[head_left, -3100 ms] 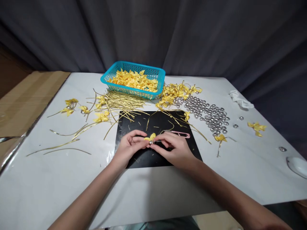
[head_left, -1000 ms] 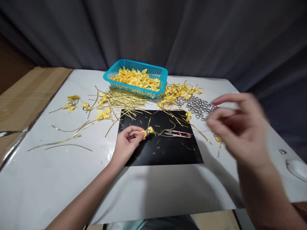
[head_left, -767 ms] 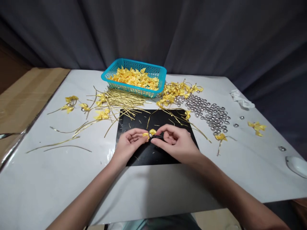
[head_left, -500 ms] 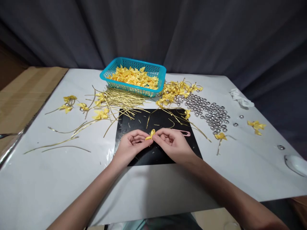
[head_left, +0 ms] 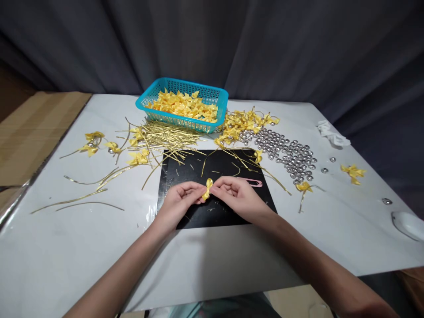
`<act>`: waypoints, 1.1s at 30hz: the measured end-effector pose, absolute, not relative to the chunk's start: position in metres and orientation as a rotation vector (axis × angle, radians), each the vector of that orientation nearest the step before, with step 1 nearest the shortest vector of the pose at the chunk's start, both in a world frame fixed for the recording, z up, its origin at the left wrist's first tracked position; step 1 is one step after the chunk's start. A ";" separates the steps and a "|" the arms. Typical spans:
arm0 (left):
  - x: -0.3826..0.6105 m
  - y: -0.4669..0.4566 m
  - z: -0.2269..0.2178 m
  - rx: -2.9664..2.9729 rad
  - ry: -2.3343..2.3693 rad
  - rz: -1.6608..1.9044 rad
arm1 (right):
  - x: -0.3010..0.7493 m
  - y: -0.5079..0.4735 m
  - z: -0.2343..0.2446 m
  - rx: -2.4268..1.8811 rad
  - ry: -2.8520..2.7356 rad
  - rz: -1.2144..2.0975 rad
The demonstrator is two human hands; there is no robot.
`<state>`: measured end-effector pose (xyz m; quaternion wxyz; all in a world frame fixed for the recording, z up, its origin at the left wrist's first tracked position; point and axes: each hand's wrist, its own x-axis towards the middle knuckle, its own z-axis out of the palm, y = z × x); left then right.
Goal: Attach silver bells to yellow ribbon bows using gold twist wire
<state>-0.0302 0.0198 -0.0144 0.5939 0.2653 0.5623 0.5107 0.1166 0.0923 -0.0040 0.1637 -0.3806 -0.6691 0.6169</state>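
Between my fingertips is a small yellow ribbon bow, held over a black mat. My left hand pinches the bow from the left side. From the right, my right hand pinches at the bow's edge, its fingers curled. Whether a wire or bead sits in the bow is too small to tell. Thin wire snippets lie on the mat, and a pink-handled tool rests beyond my right hand, partly covered by it.
A turquoise basket of yellow bows stands at the back, gold wire ties before it. Wired bows and silver beads lie to the right. Loose wires and bows are scattered left; a crumpled tissue and white object sit far right.
The bow has turned in my fingers and now stands more upright. My hands stay nearly in place; the whole view has shifted slightly.
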 end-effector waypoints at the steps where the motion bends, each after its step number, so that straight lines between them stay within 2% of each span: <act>1: -0.030 0.020 -0.014 0.616 1.296 1.178 | 0.118 0.094 -0.003 -1.077 -1.964 1.723; 6: -0.031 0.021 -0.010 0.676 1.274 1.117 | 0.123 0.100 0.000 -1.020 -2.112 1.654; 13: -0.028 0.020 -0.013 0.729 1.330 1.253 | 0.119 0.095 -0.009 -1.059 -1.956 1.776; 33: -0.029 0.019 -0.016 0.804 1.286 1.236 | 0.121 0.093 -0.003 -1.091 -2.005 1.698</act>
